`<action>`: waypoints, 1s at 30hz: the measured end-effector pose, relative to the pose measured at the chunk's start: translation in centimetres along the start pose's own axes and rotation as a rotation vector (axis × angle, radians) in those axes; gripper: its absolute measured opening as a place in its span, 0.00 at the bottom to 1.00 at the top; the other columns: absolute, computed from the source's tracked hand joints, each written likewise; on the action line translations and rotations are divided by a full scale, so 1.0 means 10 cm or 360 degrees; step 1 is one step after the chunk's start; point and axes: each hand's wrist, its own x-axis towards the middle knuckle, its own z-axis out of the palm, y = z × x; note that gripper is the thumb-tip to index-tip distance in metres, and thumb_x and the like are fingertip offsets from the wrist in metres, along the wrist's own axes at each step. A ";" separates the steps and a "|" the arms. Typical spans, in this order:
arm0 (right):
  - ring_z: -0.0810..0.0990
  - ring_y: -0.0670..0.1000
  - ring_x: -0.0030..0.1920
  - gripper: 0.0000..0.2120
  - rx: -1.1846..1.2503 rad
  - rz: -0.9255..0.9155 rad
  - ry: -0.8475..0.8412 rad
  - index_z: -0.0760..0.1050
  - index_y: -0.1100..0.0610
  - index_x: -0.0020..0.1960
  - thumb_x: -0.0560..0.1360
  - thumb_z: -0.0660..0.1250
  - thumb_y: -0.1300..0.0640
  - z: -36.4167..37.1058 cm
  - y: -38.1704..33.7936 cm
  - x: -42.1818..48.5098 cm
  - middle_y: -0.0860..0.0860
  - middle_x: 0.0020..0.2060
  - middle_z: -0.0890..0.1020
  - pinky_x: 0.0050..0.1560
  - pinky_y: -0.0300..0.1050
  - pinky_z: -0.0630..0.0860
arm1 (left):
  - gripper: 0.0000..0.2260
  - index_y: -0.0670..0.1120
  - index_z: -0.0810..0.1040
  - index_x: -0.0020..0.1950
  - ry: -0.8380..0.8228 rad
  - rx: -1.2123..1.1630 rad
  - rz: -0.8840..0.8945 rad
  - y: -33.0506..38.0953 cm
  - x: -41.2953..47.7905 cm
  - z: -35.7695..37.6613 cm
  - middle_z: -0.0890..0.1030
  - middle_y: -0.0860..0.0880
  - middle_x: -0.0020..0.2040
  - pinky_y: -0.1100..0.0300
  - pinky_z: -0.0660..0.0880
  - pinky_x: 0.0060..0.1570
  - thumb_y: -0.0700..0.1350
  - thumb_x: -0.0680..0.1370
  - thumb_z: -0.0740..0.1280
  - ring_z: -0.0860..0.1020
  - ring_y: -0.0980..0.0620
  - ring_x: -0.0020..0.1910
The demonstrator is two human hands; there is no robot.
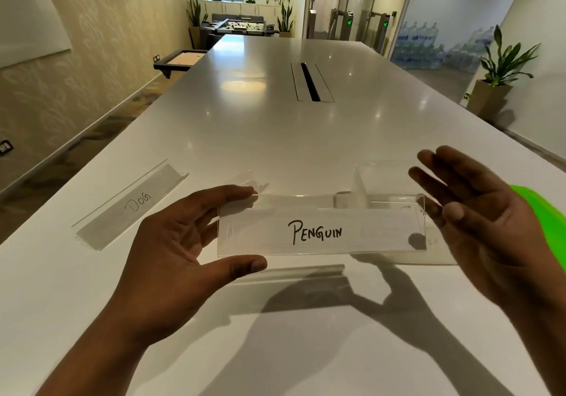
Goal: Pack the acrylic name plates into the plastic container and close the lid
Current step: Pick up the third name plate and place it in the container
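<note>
A clear acrylic name plate reading "PENGUIN" point(318, 231) is held above the white table point(275, 138). My left hand point(171, 251) grips its left end, fingers on the top edge and thumb under the bottom edge. My right hand point(477, 221) is spread open beside the plate's right end; I cannot tell if it touches. Behind the plate a clear plastic container point(386, 175) stands on the table, partly hidden. A second name plate reading "DOG" point(131, 205) lies flat to the left. Another clear acrylic piece point(294, 271) lies on the table below the held plate.
Something bright green point(542, 215) shows behind my right hand at the frame's right edge. A cable slot point(309, 81) is set into the table's middle. Potted plants and stacked water bottles stand along the right wall and far end.
</note>
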 end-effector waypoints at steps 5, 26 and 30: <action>0.77 0.57 0.64 0.31 -0.0581 -0.0038 -0.0549 0.76 0.56 0.64 0.64 0.80 0.52 0.03 -0.32 0.08 0.54 0.62 0.81 0.62 0.50 0.75 | 0.27 0.62 0.79 0.59 -0.0135 0.0161 0.0030 0.02 -0.03 0.06 0.81 0.61 0.60 0.59 0.77 0.57 0.55 0.60 0.78 0.78 0.58 0.62; 0.84 0.40 0.49 0.12 -0.1369 0.0099 -0.0778 0.84 0.51 0.55 0.71 0.75 0.53 0.21 -0.35 -0.02 0.40 0.48 0.86 0.47 0.36 0.79 | 0.30 0.62 0.75 0.64 -0.0196 0.0433 0.0328 0.03 -0.09 0.43 0.77 0.67 0.64 0.81 0.66 0.54 0.59 0.63 0.75 0.72 0.68 0.65; 0.84 0.39 0.48 0.12 -0.1349 0.0095 -0.0732 0.84 0.51 0.54 0.71 0.75 0.54 0.17 -0.40 0.03 0.40 0.47 0.86 0.44 0.31 0.77 | 0.41 0.66 0.66 0.71 -0.0093 0.0360 0.0223 -0.04 -0.07 0.43 0.74 0.67 0.67 0.75 0.70 0.57 0.60 0.61 0.79 0.72 0.67 0.64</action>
